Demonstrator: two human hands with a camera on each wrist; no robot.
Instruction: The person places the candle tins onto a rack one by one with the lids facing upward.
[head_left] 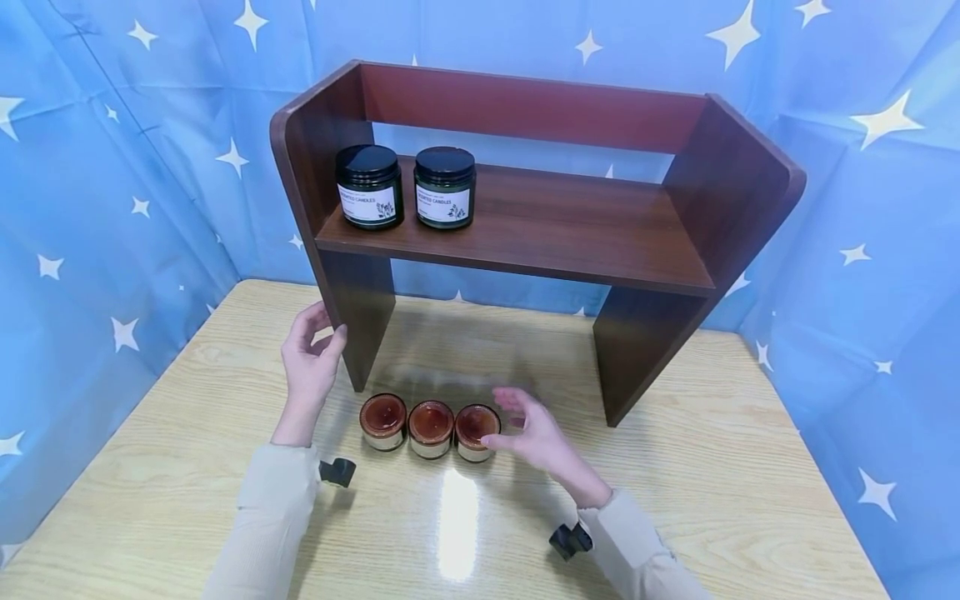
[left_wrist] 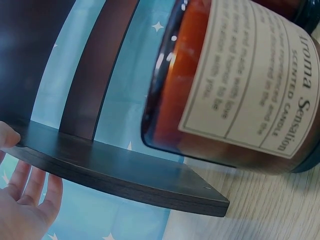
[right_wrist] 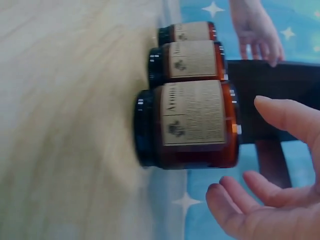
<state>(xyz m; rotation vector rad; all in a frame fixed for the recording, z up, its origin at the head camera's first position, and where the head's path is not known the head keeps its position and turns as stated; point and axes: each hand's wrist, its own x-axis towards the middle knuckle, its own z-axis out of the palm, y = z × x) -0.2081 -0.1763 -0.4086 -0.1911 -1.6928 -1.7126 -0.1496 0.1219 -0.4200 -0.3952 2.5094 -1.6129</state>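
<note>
Three amber candle jars stand in a row on the table, upside down on their dark lids: a left jar (head_left: 383, 422), a middle jar (head_left: 431, 429) and a right jar (head_left: 476, 432). Cream labels face the front. My right hand (head_left: 536, 433) is beside the right jar, thumb and fingers spread apart; in the right wrist view a gap shows between the fingers and the jar (right_wrist: 192, 125). My left hand (head_left: 311, 354) holds the front edge of the wooden shelf's left side panel (left_wrist: 125, 170), thumb on the inner side and fingers on the outer.
Two dark green candle jars with black lids, a left one (head_left: 369, 187) and a right one (head_left: 445, 187), sit on the left part of the shelf board (head_left: 570, 225). The shelf stands on a light wood table (head_left: 187, 467). Blue star-patterned curtains (head_left: 180, 108) hang behind and at both sides.
</note>
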